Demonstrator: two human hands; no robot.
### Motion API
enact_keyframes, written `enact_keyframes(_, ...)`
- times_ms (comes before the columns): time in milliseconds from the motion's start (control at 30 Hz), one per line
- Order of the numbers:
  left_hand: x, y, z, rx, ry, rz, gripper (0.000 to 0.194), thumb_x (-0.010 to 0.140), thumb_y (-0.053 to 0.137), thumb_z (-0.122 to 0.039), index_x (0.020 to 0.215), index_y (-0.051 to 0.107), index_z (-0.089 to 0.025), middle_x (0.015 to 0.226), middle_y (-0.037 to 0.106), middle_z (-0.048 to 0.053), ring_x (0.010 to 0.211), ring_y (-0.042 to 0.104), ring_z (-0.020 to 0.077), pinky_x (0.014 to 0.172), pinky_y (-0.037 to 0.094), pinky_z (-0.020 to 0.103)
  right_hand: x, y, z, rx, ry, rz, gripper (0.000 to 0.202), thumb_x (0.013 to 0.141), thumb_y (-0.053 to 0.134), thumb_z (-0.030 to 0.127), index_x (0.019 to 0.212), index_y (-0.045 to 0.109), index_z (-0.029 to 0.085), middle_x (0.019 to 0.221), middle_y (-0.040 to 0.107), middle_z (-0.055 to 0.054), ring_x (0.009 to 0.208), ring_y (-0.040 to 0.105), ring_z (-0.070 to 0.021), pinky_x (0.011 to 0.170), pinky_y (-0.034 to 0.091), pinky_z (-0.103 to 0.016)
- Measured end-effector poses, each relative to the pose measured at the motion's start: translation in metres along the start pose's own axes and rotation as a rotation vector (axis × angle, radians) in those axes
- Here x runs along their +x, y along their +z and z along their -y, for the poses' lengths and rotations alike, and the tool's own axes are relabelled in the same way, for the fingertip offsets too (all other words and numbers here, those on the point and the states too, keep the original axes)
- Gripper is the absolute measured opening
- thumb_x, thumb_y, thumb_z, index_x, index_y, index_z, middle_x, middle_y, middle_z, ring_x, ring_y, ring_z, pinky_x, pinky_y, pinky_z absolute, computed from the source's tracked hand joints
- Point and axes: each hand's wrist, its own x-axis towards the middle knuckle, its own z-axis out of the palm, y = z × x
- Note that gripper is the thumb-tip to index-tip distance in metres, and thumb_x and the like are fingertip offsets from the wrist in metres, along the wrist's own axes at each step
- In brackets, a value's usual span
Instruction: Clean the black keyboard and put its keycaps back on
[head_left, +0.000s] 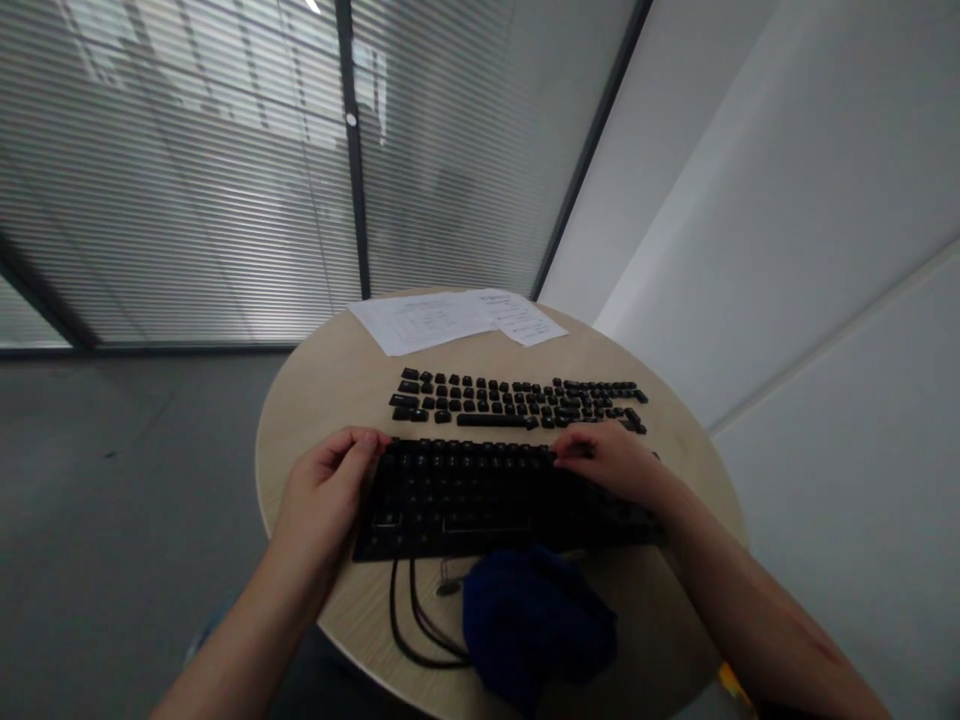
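Note:
A black keyboard point(450, 500) lies on the round wooden table, with many key positions along its lower part lacking caps. My left hand point(337, 475) is at its upper left corner, thumb and index finger pinched together at the edge. At the top row, right of the middle, my right hand point(604, 455) has its fingers closed together; anything between them is too small to make out. Beyond the keyboard, loose black keycaps point(491, 421) are laid out in rows.
Printed papers point(435, 322) lie at the table's far edge. Near the front are a blue cloth point(536, 625), a looped black cable point(397, 625) and a small metal tool point(448, 586). The round table point(307, 400) stands by a glass partition and a white wall.

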Motion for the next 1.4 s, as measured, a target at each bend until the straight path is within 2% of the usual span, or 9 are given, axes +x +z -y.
enact_keyframes(300,-0.009,0.005,-0.015,0.009,-0.064,-0.062,0.031,0.079,0.069,-0.052,0.082,0.072,-0.021,0.068,0.062,-0.001,0.063,0.052,0.0155,0.053,0.036,0.024,-0.002,0.003,0.005,-0.103,-0.074,0.014,0.011,0.084,0.073,0.011,0.086,0.074,0.021,0.087,0.077,-0.001,0.084,0.071,-0.0182,0.076,0.048,-0.028)
enact_keyframes(500,-0.005,0.003,-0.010,0.138,0.025,-0.030,0.032,0.080,0.066,-0.053,0.081,0.072,-0.021,0.071,0.065,0.000,0.066,0.054,0.0171,0.055,0.037,0.026,-0.003,0.004,0.003,-0.111,-0.100,0.009,0.012,0.086,0.070,0.011,0.090,0.075,0.021,0.091,0.078,-0.002,0.087,0.072,-0.0183,0.080,0.050,-0.030)
enact_keyframes(700,-0.004,0.002,-0.007,0.095,-0.026,-0.023,0.033,0.082,0.066,-0.055,0.084,0.072,-0.022,0.070,0.064,-0.001,0.065,0.053,0.0160,0.055,0.037,0.025,-0.003,0.004,0.005,-0.093,-0.081,0.021,0.012,0.087,0.071,0.012,0.093,0.076,0.022,0.093,0.079,-0.002,0.089,0.072,-0.0181,0.083,0.051,-0.029)
enact_keyframes(900,-0.005,0.003,-0.011,0.091,0.025,-0.012,0.029,0.083,0.066,-0.050,0.080,0.072,-0.022,0.072,0.065,0.000,0.068,0.054,0.0164,0.058,0.037,0.026,-0.003,0.006,0.011,-0.165,-0.094,0.051,0.012,0.090,0.067,0.011,0.091,0.074,0.021,0.093,0.077,-0.003,0.087,0.070,-0.0192,0.082,0.048,-0.030)
enact_keyframes(1100,-0.002,0.000,-0.005,0.083,0.039,0.016,0.029,0.084,0.066,-0.051,0.082,0.072,-0.022,0.075,0.067,0.000,0.070,0.055,0.0168,0.058,0.037,0.026,-0.002,0.005,0.027,-0.282,-0.055,0.093,0.016,0.089,0.063,0.007,0.086,0.072,0.019,0.086,0.074,-0.004,0.082,0.067,-0.0200,0.077,0.044,-0.031)
enact_keyframes(1400,-0.005,0.002,-0.008,0.062,-0.002,0.006,0.031,0.084,0.066,-0.052,0.083,0.072,-0.021,0.070,0.062,-0.001,0.065,0.052,0.0158,0.056,0.035,0.025,-0.001,0.006,0.032,-0.318,-0.045,0.109,0.016,0.089,0.059,0.007,0.084,0.069,0.018,0.084,0.071,-0.006,0.080,0.063,-0.0200,0.074,0.040,-0.030)
